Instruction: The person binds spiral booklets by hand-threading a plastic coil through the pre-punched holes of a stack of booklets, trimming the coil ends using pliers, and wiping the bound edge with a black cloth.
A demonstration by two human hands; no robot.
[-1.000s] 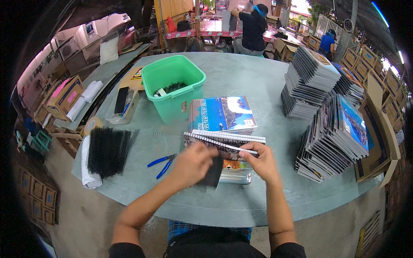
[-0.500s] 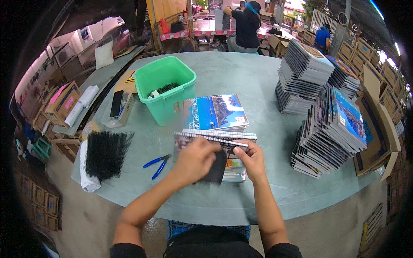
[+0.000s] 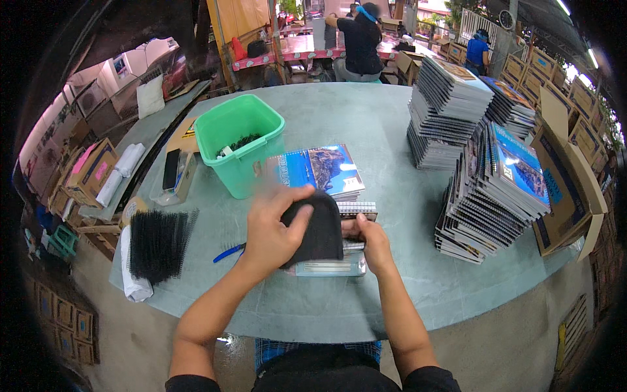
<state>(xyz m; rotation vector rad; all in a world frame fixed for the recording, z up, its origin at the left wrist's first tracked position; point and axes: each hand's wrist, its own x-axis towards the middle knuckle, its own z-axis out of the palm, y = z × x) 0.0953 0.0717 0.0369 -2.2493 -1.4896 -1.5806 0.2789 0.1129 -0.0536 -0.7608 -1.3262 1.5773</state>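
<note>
My left hand [image 3: 271,228] is raised over the near middle of the table, thumb and forefinger apart, other fingertips blurred. A dark flat shape with rounded corners [image 3: 317,232] shows beside its thumb; I cannot make out what it is. My right hand [image 3: 371,238] closes, thumb on top, on the right end of a spiral-bound book [image 3: 358,209], mostly hidden behind the dark shape. Below it lie more bound books [image 3: 330,268]. Just beyond are spiral-bound books with a blue, rocky-coast cover [image 3: 326,166]. Blue-handled pliers [image 3: 228,253] lie left of my left hand, partly covered.
A green bin [image 3: 238,166] with black coils stands at the far left. Black spiral combs [image 3: 160,245] lie on a white roll. Tall stacks of spiral-bound books [image 3: 493,189] and an open carton [image 3: 568,189] fill the right. Two people work in the background.
My left hand has lifted from the book's spiral edge and moved left and up, its fingers opening. My right hand keeps its hold. The dark shape now covers more of the book.
</note>
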